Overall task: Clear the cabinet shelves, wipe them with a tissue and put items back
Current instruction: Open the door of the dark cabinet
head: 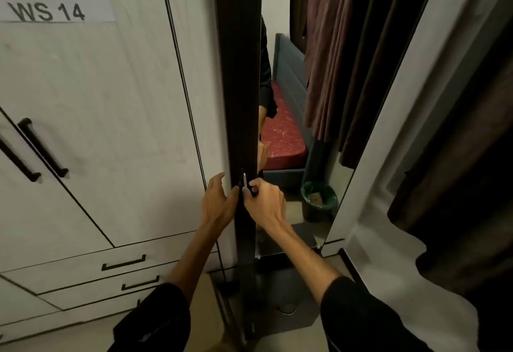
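A tall dark mirror door (pixel 241 101) of the cabinet stands edge-on in the middle of the head view. A small metal handle or key (pixel 244 181) sits on its dark edge. My right hand (pixel 265 204) pinches that metal piece with thumb and fingers. My left hand (pixel 219 201) rests with spread, relaxed fingers against the white cabinet panel (pixel 111 129) just left of the dark edge. The shelves behind the door are hidden.
The mirror (pixel 319 101) reflects a red mattress, brown curtains and a green-lined bin (pixel 319 201). White wardrobe doors with black bar handles (pixel 43 149) and drawers (pixel 123 262) lie to the left. A dark curtain (pixel 458 185) hangs on the right. A cardboard box (pixel 208 304) sits on the floor below.
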